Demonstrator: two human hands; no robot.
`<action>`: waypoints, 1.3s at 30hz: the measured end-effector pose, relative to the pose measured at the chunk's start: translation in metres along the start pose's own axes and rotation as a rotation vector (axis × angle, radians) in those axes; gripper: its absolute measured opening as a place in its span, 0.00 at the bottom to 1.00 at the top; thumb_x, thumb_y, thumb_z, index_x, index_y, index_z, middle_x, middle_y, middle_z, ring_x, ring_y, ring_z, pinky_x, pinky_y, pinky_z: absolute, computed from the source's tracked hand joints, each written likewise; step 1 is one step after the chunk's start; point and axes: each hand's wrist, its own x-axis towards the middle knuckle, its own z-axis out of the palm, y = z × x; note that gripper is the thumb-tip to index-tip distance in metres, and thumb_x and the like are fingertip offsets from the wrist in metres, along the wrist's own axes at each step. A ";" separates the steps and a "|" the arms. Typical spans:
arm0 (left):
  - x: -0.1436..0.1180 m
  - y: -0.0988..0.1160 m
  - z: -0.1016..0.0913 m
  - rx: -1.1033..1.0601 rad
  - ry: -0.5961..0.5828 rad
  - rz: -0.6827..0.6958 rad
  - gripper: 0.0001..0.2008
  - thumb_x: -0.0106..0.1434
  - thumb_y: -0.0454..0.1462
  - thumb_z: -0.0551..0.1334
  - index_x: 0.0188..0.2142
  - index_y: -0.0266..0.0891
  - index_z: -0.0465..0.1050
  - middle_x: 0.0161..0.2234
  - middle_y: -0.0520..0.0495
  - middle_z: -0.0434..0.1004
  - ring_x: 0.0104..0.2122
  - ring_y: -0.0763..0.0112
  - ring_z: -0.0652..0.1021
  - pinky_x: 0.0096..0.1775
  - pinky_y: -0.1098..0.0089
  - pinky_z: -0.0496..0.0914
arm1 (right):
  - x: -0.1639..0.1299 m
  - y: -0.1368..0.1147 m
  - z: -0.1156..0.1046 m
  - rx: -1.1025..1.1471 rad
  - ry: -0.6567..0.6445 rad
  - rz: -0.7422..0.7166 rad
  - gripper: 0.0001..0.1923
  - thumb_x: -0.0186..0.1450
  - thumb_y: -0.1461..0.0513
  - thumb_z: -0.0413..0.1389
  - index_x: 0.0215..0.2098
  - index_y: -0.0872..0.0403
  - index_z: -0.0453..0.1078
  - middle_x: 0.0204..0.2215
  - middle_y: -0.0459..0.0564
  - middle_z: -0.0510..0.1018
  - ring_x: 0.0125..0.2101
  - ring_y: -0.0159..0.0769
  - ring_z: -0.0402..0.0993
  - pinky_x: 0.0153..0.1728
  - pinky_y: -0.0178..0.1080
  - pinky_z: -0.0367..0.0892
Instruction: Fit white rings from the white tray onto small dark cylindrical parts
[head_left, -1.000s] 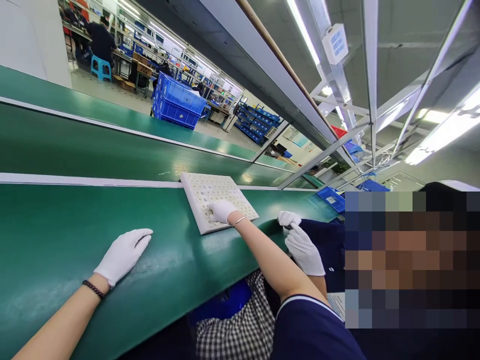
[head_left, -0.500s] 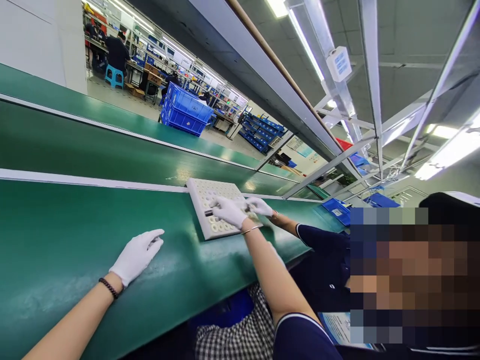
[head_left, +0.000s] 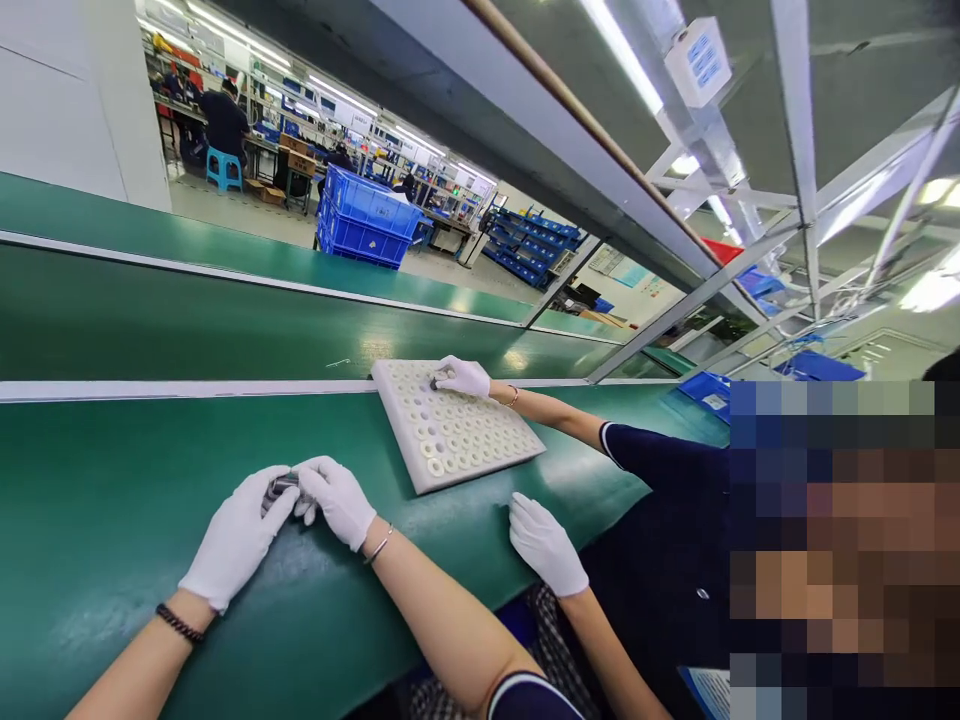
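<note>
Above the green bench, my gloved left hand (head_left: 238, 532) closes its thumb and fingers around a small dark cylindrical part (head_left: 283, 484). My gloved right hand (head_left: 336, 500) meets it from the right, its fingertips closed at the part's right end. The glove fingers hide much of the part. To the right lies a white foam tray (head_left: 401, 440) with rows of round holes, many showing pale rings. It is apart from both my hands.
A co-worker's gloved hand (head_left: 463, 378) pinches a small dark piece over the tray's far side; the other gloved hand (head_left: 546, 545) is near the bench's front edge. A pale strip (head_left: 187, 388) runs along the bench. Blue crates (head_left: 367, 222) stand beyond.
My right hand has come left from the tray with the dark part to my left hand, which has closed on it. One co-worker's hand has moved to the tray's far side.
</note>
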 end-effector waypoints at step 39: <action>-0.010 0.009 0.002 -0.707 0.058 -0.060 0.19 0.56 0.40 0.68 0.47 0.40 0.74 0.47 0.43 0.78 0.47 0.61 0.78 0.53 0.60 0.71 | -0.011 -0.002 -0.016 -0.213 -0.020 -0.305 0.26 0.56 0.55 0.65 0.52 0.50 0.72 0.45 0.50 0.79 0.42 0.37 0.78 0.48 0.42 0.74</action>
